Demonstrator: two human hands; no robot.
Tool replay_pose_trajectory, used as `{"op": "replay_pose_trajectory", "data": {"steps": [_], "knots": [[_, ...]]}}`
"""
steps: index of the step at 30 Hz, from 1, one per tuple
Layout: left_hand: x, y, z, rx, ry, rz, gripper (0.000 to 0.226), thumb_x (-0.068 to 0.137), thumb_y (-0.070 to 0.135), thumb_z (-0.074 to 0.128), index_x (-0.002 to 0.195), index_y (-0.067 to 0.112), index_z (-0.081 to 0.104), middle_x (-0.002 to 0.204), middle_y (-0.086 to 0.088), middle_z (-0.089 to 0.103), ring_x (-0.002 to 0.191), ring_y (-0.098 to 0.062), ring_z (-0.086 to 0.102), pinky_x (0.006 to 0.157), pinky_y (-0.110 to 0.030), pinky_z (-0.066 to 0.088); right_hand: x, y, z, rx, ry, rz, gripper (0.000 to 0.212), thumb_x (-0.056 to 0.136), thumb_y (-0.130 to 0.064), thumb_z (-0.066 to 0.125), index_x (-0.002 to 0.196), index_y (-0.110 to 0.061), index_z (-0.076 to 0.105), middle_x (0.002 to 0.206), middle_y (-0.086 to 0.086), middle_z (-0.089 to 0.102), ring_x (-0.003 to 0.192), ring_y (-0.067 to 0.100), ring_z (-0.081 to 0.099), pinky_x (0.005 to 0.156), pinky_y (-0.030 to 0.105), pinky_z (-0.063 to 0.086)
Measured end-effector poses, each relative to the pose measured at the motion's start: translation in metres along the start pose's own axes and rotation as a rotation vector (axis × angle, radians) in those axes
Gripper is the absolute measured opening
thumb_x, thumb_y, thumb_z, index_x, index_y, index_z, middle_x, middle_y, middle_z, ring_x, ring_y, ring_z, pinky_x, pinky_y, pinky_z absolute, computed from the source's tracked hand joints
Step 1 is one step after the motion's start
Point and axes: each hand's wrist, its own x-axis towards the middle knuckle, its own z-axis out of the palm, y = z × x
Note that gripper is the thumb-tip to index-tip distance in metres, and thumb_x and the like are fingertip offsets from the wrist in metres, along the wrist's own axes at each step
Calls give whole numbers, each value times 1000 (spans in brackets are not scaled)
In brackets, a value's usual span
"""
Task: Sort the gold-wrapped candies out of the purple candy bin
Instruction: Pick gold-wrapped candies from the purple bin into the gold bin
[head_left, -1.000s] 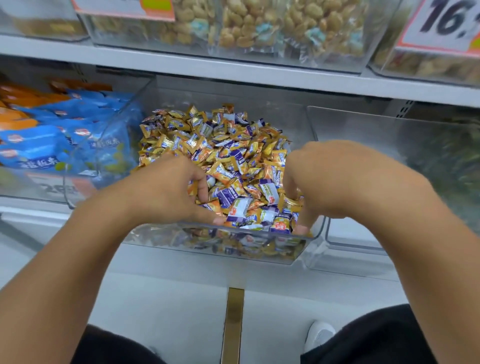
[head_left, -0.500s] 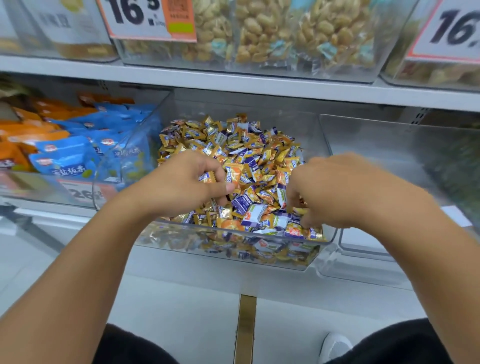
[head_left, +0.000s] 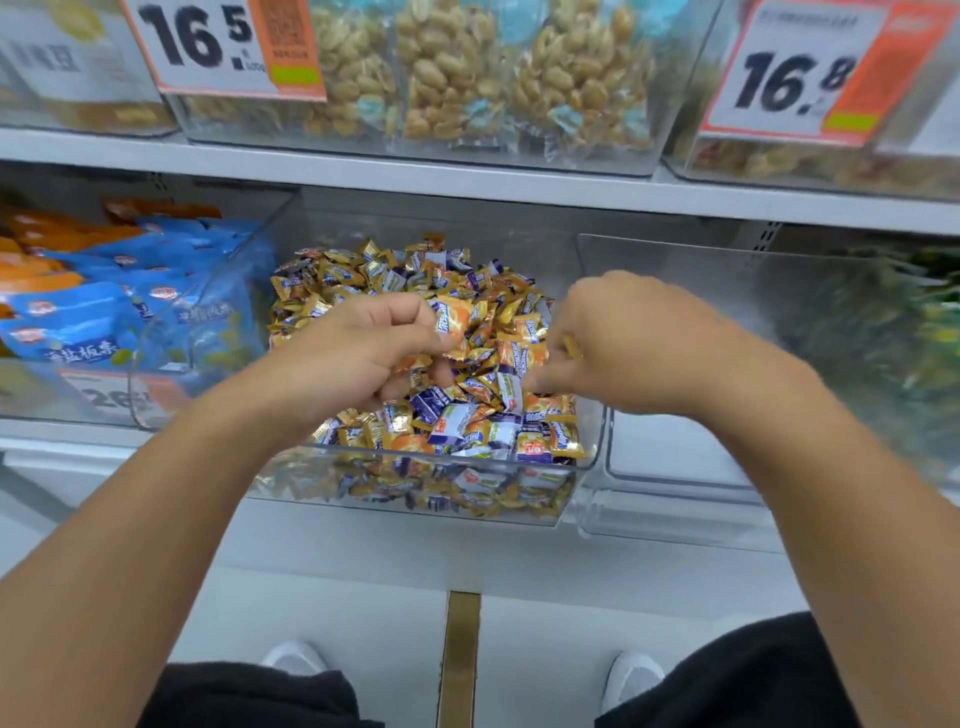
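Our left hand (head_left: 358, 358) has lifted, now pinching a gold-orange candy (head_left: 453, 325), long axis tilted near-left to far-right, right hand (head_left: 623, 345) gripping gold candies (head_left: 570, 345) above the clear bin (head_left: 592, 457)

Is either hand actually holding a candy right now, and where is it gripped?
The left hand pinches a gold-wrapped candy by its lower edge. The right hand seems to hold a gold one; its grip is hidden.

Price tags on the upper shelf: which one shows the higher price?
The right tag, reading 16.8, above the clear bin right of the candies. The left tag reads 16.5.
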Motion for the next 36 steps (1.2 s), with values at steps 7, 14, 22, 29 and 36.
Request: {"op": "replay_pose_trajectory", "data": {"steps": [7,14,22,29,36], "knots": [[16,12,5,157,53,157,25,97,22,60,76,12,51,68,-10,67,41,-11,38,39,-16,31,-4,-42,7,-503,-126,17,28,90,-5,53,68,-18,39,69,-3,40,55,15,35,48,26,21],[21,15,9,168,-9,219,28,97,28,60,74,15,51,64,-2,66,44,-14,36,42,-21,29,-11,29,-15,198,52,-104,11,88,-34,72,84,-23,73,59,-13,57,54,8,50,53,22,41],[49,48,96,550,40,595,14,91,36,64,80,27,62,66,7,59,63,-5,48,64,-29,39,-35,109,19,1316,-105,678,7,92,-17,66,93,-11,70,78,7,62,53,13,56,39,16,37],[66,63,130,567,-118,659,66,93,34,65,151,30,35,152,13,41,138,-5,38,107,-15,26,-52,152,13,1852,56,709,78,92,-66,44,138,-4,50,128,22,62,117,42,60,101,64,43],[56,27,65,372,131,593,12,91,19,69,97,29,72,88,15,72,83,1,66,71,-21,52,-57,103,2,730,610,213,11,89,-31,72,89,-21,76,87,-5,74,83,12,69,82,33,56]]}}
